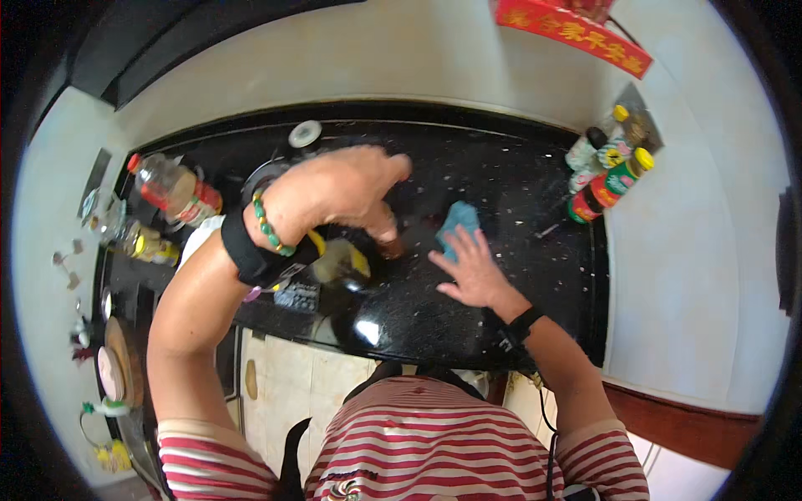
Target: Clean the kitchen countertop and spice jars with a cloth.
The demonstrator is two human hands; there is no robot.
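My right hand [473,266] has its fingers spread, with the fingertips resting over the near part of a crumpled blue cloth [460,216] on the black countertop [413,313]. My left hand [332,188] reaches across the left middle of the counter, blurred. Its thumb and fingers are apart, and I see nothing held between them. Below that wrist is a blurred container with yellow parts [341,263], partly covered by my forearm. A dark packet with pale print [297,295] lies near the front edge. Small pale crumbs are scattered right of the cloth.
A large red-capped plastic bottle [178,188] and a yellow-lidded jar [153,249] stand at left. Several bottles, one with a yellow cap [611,185], crowd the right back corner. A round white lid [305,134] is near the back wall. A red box [576,34] hangs over the counter.
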